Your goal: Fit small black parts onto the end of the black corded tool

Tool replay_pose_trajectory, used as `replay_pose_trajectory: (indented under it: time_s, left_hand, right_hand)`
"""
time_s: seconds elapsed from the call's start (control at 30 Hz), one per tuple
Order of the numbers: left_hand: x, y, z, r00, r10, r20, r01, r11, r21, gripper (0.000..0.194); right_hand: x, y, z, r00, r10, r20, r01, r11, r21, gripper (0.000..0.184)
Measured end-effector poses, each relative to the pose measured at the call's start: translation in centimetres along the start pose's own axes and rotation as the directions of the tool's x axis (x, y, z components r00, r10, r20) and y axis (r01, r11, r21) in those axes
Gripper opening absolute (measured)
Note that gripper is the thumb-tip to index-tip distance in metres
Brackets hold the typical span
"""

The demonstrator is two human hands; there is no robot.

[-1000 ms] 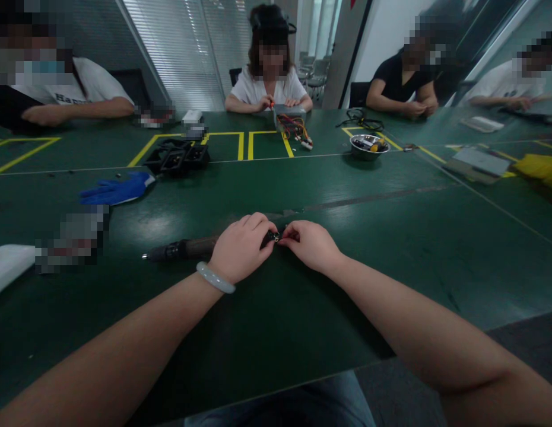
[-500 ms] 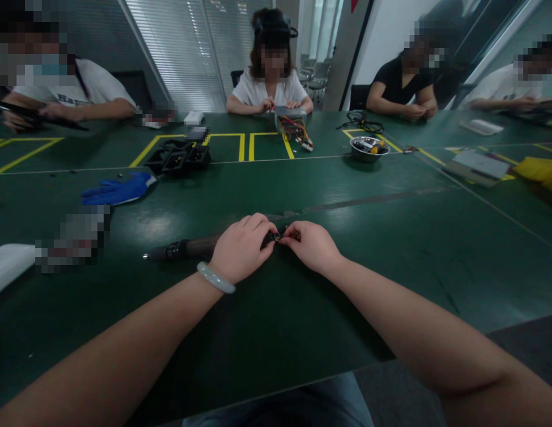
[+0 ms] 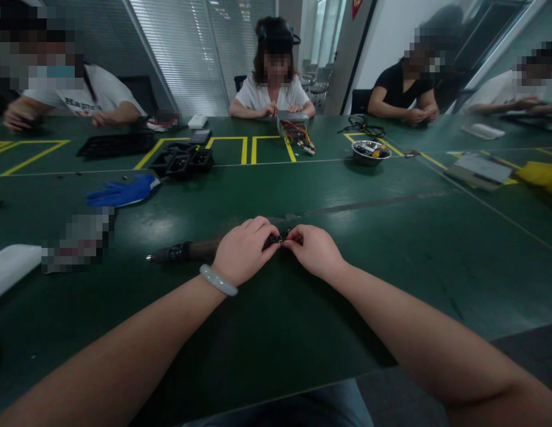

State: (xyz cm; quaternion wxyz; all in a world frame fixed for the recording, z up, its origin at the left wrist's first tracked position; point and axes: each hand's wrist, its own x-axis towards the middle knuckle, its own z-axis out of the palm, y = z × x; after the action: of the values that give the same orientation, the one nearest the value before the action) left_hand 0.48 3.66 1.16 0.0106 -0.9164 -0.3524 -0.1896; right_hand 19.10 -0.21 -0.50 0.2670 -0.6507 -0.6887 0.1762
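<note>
With curled fingers, my left hand (image 3: pixel 240 252) grips the rigid, probably hefty cylindrical tool (image 3: pixel 202 249) rearward; my right hand (image 3: pixel 318 252) pinches an indistinct tiny part (image 3: pixel 282 240).

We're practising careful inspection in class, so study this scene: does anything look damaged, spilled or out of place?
Yes: the green tabletop has a dull, ragged streak beyond the right hand, unlike the smoother surface around it. Whether it is wear or residue, I cannot tell. I see no spill.

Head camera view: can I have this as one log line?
left hand: over dark tool, pinching small black part | right hand: fingertips closed beside it | blue glove: farther left
</note>
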Motion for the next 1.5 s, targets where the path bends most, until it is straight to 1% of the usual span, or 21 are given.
replay_pose_trajectory:
  time_s: [0.3,0.53,0.67,0.73,0.83,0.93,1.03,1.17,1.27,1.4,1.5]
  left_hand:
    - [-0.1,0.0,-0.1,1.0,-0.012,-0.011,0.012,1.0,0.003,0.017]
    - [-0.2,0.2,-0.1,1.0,0.003,-0.011,-0.003,1.0,0.015,0.017]
    - [-0.2,0.4,0.0,1.0,0.01,-0.01,-0.01,1.0,0.017,0.016]
    - [-0.2,0.5,0.0,1.0,0.007,-0.013,-0.007,1.0,0.016,0.015]
    - [-0.2,0.5,0.1,1.0,0.006,-0.011,-0.006,1.0,0.016,0.013]
    - [-0.2,0.5,0.2,1.0,0.003,-0.013,-0.002,1.0,0.027,0.011]
    - [-0.1,0.6,0.3,1.0,0.01,-0.014,-0.009,0.999,0.046,0.01]
    - [-0.1,0.7,0.3,1.0,0.029,-0.008,-0.028,0.998,0.062,0.009]
    - [0.0,0.7,0.3,0.999,0.033,-0.017,-0.032,0.998,0.046,0.009]
    - [0.0,0.5,0.4,0.999,0.05,-0.019,-0.05,0.999,0.021,0.01]
    - [0.0,0.4,0.3,0.998,0.057,-0.026,-0.057,0.998,0.013,0.011]
  right_hand:
    - [0.0,0.4,0.2,1.0,0.002,-0.014,-0.002,0.999,0.035,0.011]
    - [-0.2,-0.1,0.2,0.998,0.033,-0.044,-0.03,0.997,0.068,0.014]
    - [-0.5,-0.4,0.1,0.997,0.075,-0.029,-0.072,0.993,0.093,0.017]
    - [-0.6,-0.4,0.1,0.997,0.076,-0.016,-0.074,0.99,0.119,0.018]
    - [-0.6,-0.3,0.3,0.998,0.058,0.017,-0.061,0.97,0.237,0.016]
    - [-0.4,-0.1,1.0,0.997,0.031,0.069,-0.057,0.907,0.416,0.008]
    - [-0.2,0.2,1.7,0.995,0.027,0.093,-0.071,0.861,0.504,0.008]
    - [-0.1,0.6,2.2,0.996,0.051,0.079,-0.084,0.856,0.509,0.013]
    - [-0.1,0.6,2.1,0.995,0.049,0.088,-0.087,0.862,0.5,0.013]
    - [-0.3,0.2,1.9,0.998,0.013,0.058,-0.038,0.894,0.447,0.011]
    - [-0.5,-0.2,1.8,0.999,0.027,0.036,-0.039,0.914,0.404,0.012]
